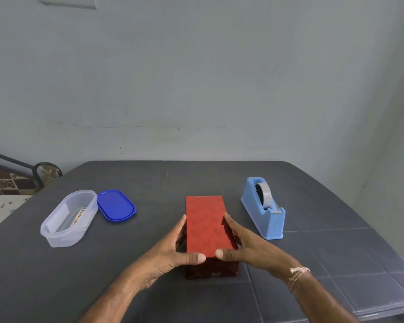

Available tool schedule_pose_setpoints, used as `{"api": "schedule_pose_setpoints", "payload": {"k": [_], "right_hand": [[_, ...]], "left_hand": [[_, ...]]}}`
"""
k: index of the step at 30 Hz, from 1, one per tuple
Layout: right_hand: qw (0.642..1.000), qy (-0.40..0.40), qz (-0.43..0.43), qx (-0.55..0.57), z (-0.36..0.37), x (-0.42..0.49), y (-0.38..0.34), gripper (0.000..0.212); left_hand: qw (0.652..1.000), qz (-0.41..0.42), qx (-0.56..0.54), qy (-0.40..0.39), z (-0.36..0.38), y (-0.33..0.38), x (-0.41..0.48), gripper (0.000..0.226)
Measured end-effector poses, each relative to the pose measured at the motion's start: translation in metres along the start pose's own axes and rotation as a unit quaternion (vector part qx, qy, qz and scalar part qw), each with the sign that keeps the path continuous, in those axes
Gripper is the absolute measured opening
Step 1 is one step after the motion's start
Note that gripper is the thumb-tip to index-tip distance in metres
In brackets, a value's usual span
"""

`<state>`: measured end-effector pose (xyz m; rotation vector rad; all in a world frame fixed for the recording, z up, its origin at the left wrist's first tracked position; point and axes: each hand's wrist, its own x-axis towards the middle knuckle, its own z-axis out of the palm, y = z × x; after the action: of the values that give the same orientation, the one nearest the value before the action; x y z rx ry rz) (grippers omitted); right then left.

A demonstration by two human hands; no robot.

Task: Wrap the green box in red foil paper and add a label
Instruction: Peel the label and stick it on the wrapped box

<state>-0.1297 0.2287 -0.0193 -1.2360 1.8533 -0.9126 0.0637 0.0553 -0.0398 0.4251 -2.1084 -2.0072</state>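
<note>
The box point(207, 226) lies lengthwise in the middle of the dark table, fully covered in red foil paper; no green shows. My left hand point(173, 250) holds its left side, fingers along the side wall and thumb on the near top edge. My right hand point(245, 243) holds the right side the same way, thumb on the near top edge close to the left thumb. A small label point(78, 217) lies inside a clear plastic container point(56, 234) at the left.
A blue lid point(116, 205) lies beside the clear container. A light blue tape dispenser point(264, 207) with a roll of tape stands right of the box. The grey table point(336, 252) meets a wall at the back; a bed edge shows far left.
</note>
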Motion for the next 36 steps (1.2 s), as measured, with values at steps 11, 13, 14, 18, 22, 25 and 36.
{"api": "schedule_pose_setpoints", "payload": {"k": [11,13,14,18,22,25,36], "right_hand": [[0.998,0.046,0.011,-0.037,0.003,0.0,-0.013,0.128],[0.989,0.101,-0.024,-0.109,0.008,0.003,-0.022,0.122],[0.98,0.135,-0.045,-0.137,0.013,0.006,-0.029,0.116],[0.946,0.213,-0.142,-0.2,0.043,0.04,-0.069,0.09],[0.951,0.148,-0.178,-0.204,0.089,0.1,-0.108,0.09],[0.949,0.081,-0.17,-0.252,0.128,0.149,-0.134,0.084],[0.903,-0.004,-0.055,-0.425,0.177,0.238,-0.125,0.056]], "left_hand": [[1.0,0.011,-0.011,0.021,-0.003,0.005,-0.001,0.111],[0.999,0.005,0.002,0.047,-0.01,0.006,-0.006,0.109],[0.997,0.004,0.015,0.072,-0.016,0.01,-0.011,0.111],[0.974,0.032,0.062,0.214,-0.054,0.032,-0.034,0.08],[0.873,0.059,0.223,0.431,-0.12,0.037,-0.062,0.054],[0.752,-0.007,0.365,0.549,-0.184,0.026,-0.081,0.069],[0.849,-0.112,0.292,0.427,-0.232,-0.023,-0.103,0.094]]}}
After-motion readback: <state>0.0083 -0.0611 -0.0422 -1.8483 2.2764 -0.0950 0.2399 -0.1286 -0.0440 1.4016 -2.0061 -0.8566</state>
